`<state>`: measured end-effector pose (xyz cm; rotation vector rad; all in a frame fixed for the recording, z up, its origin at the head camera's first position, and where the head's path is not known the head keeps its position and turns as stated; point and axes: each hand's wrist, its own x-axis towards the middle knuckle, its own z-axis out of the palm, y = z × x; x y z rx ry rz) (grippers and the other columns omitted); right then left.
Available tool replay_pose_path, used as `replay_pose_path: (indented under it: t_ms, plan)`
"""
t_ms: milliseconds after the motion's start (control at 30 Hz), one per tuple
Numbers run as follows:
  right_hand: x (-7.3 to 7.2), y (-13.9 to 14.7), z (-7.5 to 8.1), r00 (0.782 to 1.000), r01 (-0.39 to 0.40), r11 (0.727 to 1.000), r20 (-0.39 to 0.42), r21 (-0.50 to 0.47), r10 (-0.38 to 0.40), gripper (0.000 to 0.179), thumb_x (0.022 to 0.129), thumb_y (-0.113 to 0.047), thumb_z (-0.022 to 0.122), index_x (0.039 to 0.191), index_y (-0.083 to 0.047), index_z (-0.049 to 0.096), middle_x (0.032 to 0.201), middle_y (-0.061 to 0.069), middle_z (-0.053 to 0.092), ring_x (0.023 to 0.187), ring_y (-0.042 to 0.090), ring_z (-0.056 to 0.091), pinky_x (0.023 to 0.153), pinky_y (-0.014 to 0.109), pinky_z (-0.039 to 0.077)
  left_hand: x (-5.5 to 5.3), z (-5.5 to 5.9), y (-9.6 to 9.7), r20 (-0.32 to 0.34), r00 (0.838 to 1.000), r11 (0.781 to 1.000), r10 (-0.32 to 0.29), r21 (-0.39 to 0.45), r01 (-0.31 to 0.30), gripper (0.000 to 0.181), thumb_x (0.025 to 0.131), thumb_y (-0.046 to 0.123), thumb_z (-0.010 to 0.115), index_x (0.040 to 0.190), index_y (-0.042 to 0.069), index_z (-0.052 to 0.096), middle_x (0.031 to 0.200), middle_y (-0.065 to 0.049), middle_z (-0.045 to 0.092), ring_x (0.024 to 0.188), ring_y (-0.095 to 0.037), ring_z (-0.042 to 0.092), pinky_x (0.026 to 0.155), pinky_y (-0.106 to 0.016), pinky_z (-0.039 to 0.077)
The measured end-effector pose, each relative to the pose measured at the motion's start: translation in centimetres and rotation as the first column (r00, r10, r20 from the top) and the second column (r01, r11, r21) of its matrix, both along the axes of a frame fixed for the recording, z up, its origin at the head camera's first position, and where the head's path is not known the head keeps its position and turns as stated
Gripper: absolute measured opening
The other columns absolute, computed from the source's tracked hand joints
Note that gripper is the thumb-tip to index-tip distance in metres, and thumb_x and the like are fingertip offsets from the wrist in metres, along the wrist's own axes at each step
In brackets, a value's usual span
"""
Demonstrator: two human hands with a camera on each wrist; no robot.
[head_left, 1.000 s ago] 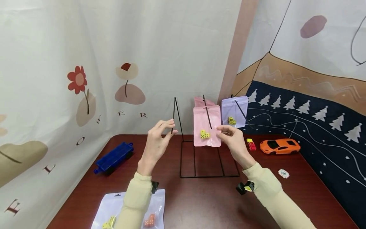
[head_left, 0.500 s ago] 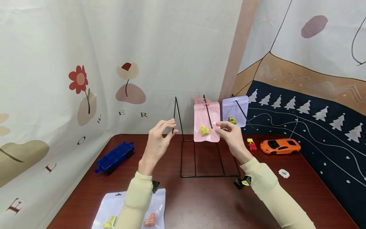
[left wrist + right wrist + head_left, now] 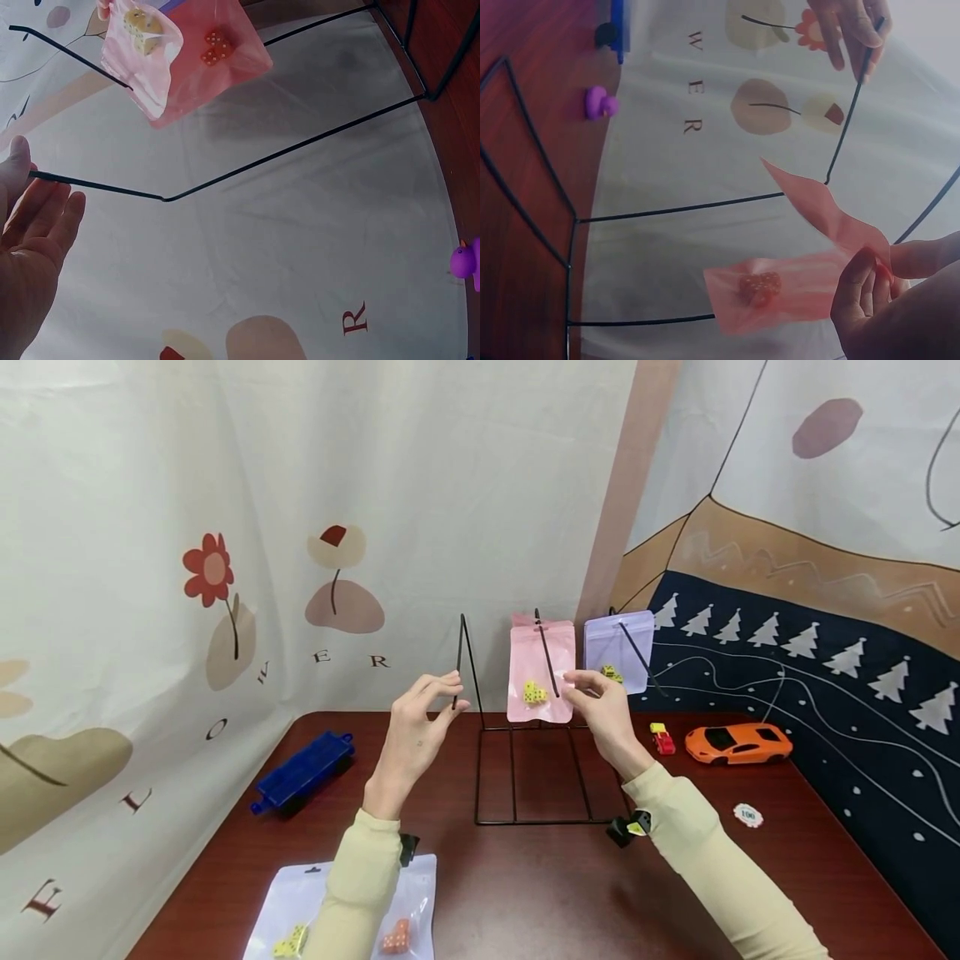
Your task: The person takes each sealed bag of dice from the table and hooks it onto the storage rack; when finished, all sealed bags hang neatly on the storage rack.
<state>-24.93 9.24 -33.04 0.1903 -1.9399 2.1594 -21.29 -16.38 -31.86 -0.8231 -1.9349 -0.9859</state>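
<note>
My left hand (image 3: 411, 739) pinches the tip of the left prong of a black wire display rack (image 3: 551, 822). At the middle prong, my right hand (image 3: 607, 717) pinches the edge of a pink zip bag (image 3: 534, 653) holding yellow dice (image 3: 534, 692). The prong passes over the bag's front from its top hole. Farther back on that prong hangs another pink bag (image 3: 232, 75), with orange-red dice (image 3: 214, 48) inside, mostly hidden in the head view. A lilac bag (image 3: 637, 647) with yellow dice hangs on the right prong.
On the table lie a blue toy trailer (image 3: 303, 771) at left and a lilac bag (image 3: 416, 885) with dice under my left forearm. An orange toy car (image 3: 738, 743), a small red-and-yellow toy (image 3: 662, 739) and a chip (image 3: 747, 815) sit at right. A purple toy duck (image 3: 462, 261) stands near the rack.
The pink bag with yellow dice has slid back and up along the middle prong, and my right hand has moved with it. My left hand stays on the left prong.
</note>
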Motion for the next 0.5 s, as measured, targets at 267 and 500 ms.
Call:
replay_pose_path:
  t_ms: [267, 500]
  plan:
    - [-0.9, -0.3, -0.3, 1.000, 0.002, 1.000, -0.007, 0.011, -0.002, 0.022, 0.086, 0.007, 0.062, 0.108, 0.014, 0.060, 0.093, 0.004, 0.062, 0.075, 0.006, 0.057, 0.060, 0.017, 0.052, 0.2, 0.1, 0.0, 0.005, 1.000, 1.000, 0.006, -0.007, -0.006, 0.019, 0.079, 0.001, 0.074, 0.097, 0.002, 0.069, 0.107, -0.009, 0.064, 0.109, -0.019, 0.060, 0.092, -0.026, 0.049]
    - [-1.2, -0.3, -0.6, 1.000, -0.027, 0.999, 0.010, -0.017, 0.027, 0.025, 0.090, 0.007, 0.059, 0.114, 0.014, 0.058, 0.099, 0.008, 0.060, 0.077, 0.006, 0.059, 0.064, 0.018, 0.054, 0.2, 0.1, 0.0, 0.030, 0.999, 1.000, 0.017, -0.013, -0.017, 0.019, 0.080, 0.003, 0.074, 0.098, 0.002, 0.069, 0.108, -0.010, 0.064, 0.110, -0.020, 0.060, 0.092, -0.027, 0.049]
